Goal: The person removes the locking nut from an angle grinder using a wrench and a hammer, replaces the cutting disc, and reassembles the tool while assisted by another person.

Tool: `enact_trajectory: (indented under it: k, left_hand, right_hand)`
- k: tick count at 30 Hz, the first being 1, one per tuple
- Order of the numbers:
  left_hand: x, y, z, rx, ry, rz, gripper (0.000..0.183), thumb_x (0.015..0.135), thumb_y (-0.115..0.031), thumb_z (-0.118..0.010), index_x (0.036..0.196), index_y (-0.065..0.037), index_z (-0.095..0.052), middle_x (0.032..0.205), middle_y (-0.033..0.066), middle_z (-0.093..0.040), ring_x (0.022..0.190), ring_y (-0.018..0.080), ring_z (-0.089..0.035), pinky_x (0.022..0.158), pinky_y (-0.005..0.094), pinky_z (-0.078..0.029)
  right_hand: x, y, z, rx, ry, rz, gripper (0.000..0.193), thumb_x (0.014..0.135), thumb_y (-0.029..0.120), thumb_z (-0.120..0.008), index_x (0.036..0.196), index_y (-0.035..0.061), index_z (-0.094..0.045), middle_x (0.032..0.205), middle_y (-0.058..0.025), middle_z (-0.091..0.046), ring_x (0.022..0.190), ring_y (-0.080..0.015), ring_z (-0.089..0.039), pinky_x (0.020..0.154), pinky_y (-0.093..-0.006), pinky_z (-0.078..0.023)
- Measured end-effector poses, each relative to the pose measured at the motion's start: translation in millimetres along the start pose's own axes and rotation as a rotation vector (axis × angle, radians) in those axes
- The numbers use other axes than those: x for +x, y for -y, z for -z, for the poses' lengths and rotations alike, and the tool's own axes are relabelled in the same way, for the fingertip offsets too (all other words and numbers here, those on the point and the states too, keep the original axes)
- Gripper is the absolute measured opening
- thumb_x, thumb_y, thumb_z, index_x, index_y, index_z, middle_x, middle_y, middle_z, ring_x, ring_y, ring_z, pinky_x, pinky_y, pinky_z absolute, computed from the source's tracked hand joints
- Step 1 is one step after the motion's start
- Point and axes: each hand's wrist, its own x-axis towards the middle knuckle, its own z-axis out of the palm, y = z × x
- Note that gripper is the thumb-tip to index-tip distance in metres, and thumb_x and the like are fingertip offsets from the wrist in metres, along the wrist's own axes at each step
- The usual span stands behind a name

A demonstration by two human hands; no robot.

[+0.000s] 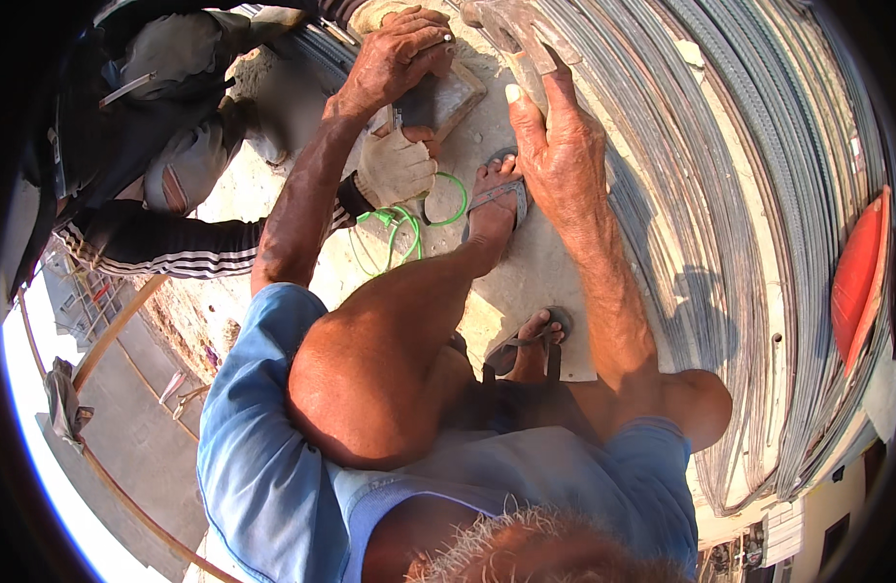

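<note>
Near the top centre, my left hand [401, 56] has its fingers curled closed, and what is inside them is hidden. To the right of it, my right hand [565, 160] grips what looks like a hammer [511, 27], its handle between thumb and forefinger and its worn, brownish head cut by the top edge. Below my left hand, another person's gloved hand [395, 167] rests by a greyish block-like piece [458, 99], whose kind I cannot make out. A green cable [409, 223] loops beside that glove.
Long steel reinforcing bars [759, 194] lie in a thick bundle along the right. On them is a red curved object [859, 277]. My sandalled foot [495, 199] stands on pale ground between my arms. The co-worker's striped sleeve [166, 241] reaches in from the left.
</note>
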Motion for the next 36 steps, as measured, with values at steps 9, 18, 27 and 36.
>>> enact_trajectory:
  k: [9, 18, 27, 36]
  left_hand:
    - [-16, 0, -10, -0.08, -0.097, -0.025, 0.024, 0.091, -0.012, -0.074, 0.114, -0.007, -0.072, 0.127, 0.0087, -0.069, 0.121, 0.0272, -0.065, 0.101, 0.039, -0.054]
    - [-18, -1, -10, -0.089, -0.04, -0.007, 0.023, 0.091, -0.014, -0.07, 0.113, -0.006, -0.069, 0.118, 0.0091, -0.065, 0.11, 0.0281, -0.062, 0.093, 0.0396, -0.052]
    - [-20, 13, -22, -0.117, 0.055, -0.042, 0.021, 0.092, -0.014, -0.069, 0.111, -0.004, -0.07, 0.116, 0.0093, -0.066, 0.113, 0.0272, -0.06, 0.095, 0.0383, -0.051]
    - [11, -21, 25, -0.249, -0.008, -0.02, 0.018, 0.09, -0.011, -0.07, 0.106, -0.003, -0.07, 0.11, 0.0157, -0.067, 0.107, 0.0355, -0.064, 0.092, 0.043, -0.052]
  right_hand:
    - [0, -9, -5, -0.031, -0.004, 0.137, 0.044, 0.098, 0.018, -0.066, 0.139, 0.0087, -0.055, 0.1, -0.0184, -0.073, 0.085, -0.0349, -0.074, 0.067, -0.0433, -0.061]
    - [11, 4, -3, -0.16, 0.029, 0.214, 0.034, 0.1, 0.017, -0.065, 0.128, -0.0014, -0.061, 0.094, -0.022, -0.072, 0.081, -0.0354, -0.075, 0.066, -0.0424, -0.061]
    - [-5, -23, -13, -0.153, 0.041, 0.155, 0.033, 0.101, 0.014, -0.064, 0.132, 0.003, -0.06, 0.111, -0.0211, -0.072, 0.094, -0.0352, -0.074, 0.076, -0.0426, -0.061]
    - [-1, -29, -10, 0.01, -0.082, 0.16, 0.041, 0.1, 0.017, -0.066, 0.138, 0.0039, -0.057, 0.097, -0.0198, -0.073, 0.086, -0.0338, -0.075, 0.07, -0.0417, -0.061]
